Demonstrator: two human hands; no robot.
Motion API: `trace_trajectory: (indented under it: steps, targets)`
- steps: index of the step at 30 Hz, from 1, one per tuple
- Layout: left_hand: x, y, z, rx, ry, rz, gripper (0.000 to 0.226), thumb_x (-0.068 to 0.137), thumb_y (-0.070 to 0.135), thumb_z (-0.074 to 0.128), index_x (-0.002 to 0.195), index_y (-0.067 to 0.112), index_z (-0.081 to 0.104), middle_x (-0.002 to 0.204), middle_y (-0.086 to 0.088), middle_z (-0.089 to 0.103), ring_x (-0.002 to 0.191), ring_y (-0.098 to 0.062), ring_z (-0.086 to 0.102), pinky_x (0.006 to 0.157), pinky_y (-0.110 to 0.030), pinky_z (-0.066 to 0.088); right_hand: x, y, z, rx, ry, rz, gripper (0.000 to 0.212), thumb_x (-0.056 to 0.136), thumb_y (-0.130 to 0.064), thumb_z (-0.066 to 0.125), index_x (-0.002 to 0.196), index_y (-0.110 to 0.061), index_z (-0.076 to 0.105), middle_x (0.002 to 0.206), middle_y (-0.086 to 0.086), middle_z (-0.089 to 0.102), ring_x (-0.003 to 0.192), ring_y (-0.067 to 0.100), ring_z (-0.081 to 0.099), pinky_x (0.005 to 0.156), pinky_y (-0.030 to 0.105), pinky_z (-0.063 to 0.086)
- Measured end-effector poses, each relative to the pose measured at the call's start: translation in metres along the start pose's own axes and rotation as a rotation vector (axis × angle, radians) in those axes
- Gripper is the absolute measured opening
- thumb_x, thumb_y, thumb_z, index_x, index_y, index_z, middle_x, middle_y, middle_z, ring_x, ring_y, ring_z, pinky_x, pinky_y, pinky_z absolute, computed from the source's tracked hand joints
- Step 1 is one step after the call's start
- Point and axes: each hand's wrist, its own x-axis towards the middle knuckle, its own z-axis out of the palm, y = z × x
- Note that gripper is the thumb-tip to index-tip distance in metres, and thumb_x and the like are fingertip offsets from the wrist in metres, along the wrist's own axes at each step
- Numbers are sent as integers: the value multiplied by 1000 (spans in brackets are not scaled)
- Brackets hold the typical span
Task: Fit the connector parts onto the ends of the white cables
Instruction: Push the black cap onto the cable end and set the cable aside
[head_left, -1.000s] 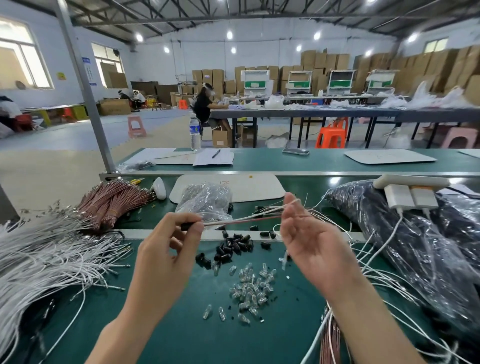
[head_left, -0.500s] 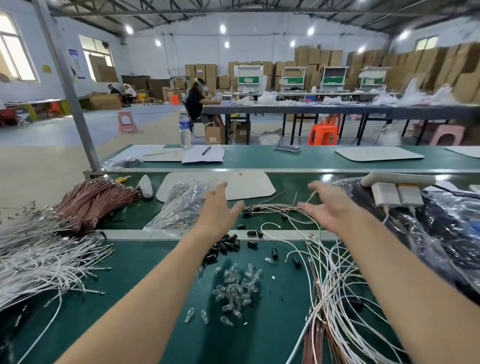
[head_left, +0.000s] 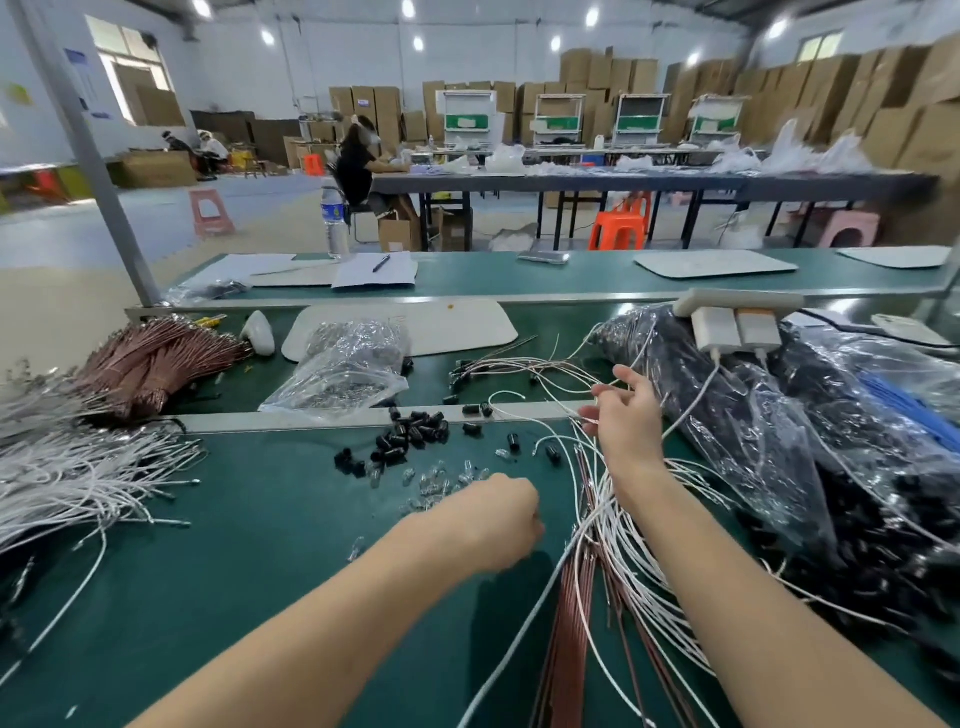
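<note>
Loose white cables (head_left: 618, 525) fan out on the green bench at centre right, mixed with brown ones. My right hand (head_left: 626, 421) lies on their far ends, fingers spread and lightly bent, touching the wires. Small black connector caps (head_left: 415, 434) lie in a heap mid-bench, and clear connector parts (head_left: 441, 480) are scattered just in front of them. My left hand (head_left: 491, 522) hovers at the near edge of the clear parts with its fingers curled down. Its fingertips are hidden, so I cannot see whether it holds anything.
A big bundle of white cables (head_left: 67, 473) and a brown bundle (head_left: 156, 358) fill the left side. A clear bag of parts (head_left: 348, 369) sits behind the caps. Black-filled plastic bags (head_left: 779, 441) and a power strip (head_left: 737, 312) crowd the right.
Both hands have drawn back from the far strip of the bench. The left hand has dropped to the clear parts and curled; the right has come back onto the cable pile.
</note>
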Motion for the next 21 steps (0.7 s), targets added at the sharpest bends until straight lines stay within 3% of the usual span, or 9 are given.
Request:
trace_trajectory:
  steps: [2, 4, 6, 8, 11, 13, 17, 21]
  targets:
    - [1, 14, 10, -37, 24, -15, 38, 105, 31, 46, 82, 3, 57, 65, -8, 57, 67, -31, 64, 76, -39, 58, -8, 0, -4, 15, 29, -5, 41, 98, 0, 38, 133, -18, 46, 98, -1, 61, 71, 10, 62, 64, 25, 51]
    - [6, 25, 19, -128, 41, -53, 46, 106, 36, 43, 74, 4, 52, 58, -8, 56, 58, -29, 65, 72, -38, 59, -15, 2, -9, -3, 39, -11, 39, 98, 0, 38, 130, -19, 48, 97, -1, 61, 71, 10, 61, 73, 34, 53]
    - [12, 36, 27, -206, 89, -98, 46, 106, 39, 42, 83, 2, 56, 70, -15, 63, 74, -35, 70, 78, -42, 59, -22, 4, -13, -21, 36, -22, 35, 98, 0, 39, 125, -20, 48, 99, 0, 62, 72, 10, 62, 80, 39, 54]
    - [23, 44, 32, -240, 178, -154, 40, 104, 37, 44, 91, 3, 58, 94, -21, 68, 91, -40, 67, 78, -41, 54, -28, 8, -17, -35, 39, -32, 31, 98, -1, 39, 119, -22, 49, 102, 0, 63, 71, 12, 62, 78, 39, 54]
    - [37, 54, 34, -252, 239, -233, 18, 101, 25, 51, 92, 9, 51, 112, -16, 66, 102, -38, 63, 73, -38, 45, -35, 15, -24, -21, 65, -7, 33, 98, -1, 40, 124, -18, 50, 98, 0, 61, 68, 11, 61, 76, 41, 52]
    - [44, 59, 32, -259, 223, -268, 10, 98, 14, 51, 103, 8, 57, 118, -16, 64, 107, -37, 62, 74, -37, 43, -38, 20, -30, -3, 77, 16, 34, 98, 0, 40, 126, -17, 50, 99, 2, 61, 68, 12, 60, 77, 42, 53]
    - [47, 67, 25, -214, 167, -282, 25, 96, 6, 47, 118, 5, 58, 128, -16, 60, 115, -36, 60, 80, -37, 42, -46, 26, -42, -34, 89, 0, 33, 100, -2, 41, 125, -21, 50, 97, -2, 61, 69, 13, 61, 64, 31, 50]
    - [46, 82, 19, 30, 128, -216, 34, 97, 9, 50, 130, 9, 56, 137, -12, 56, 125, -32, 56, 87, -37, 44, -49, 28, -44, -38, 76, -3, 36, 98, -1, 40, 127, -20, 51, 97, -1, 61, 70, 16, 62, 75, 43, 55]
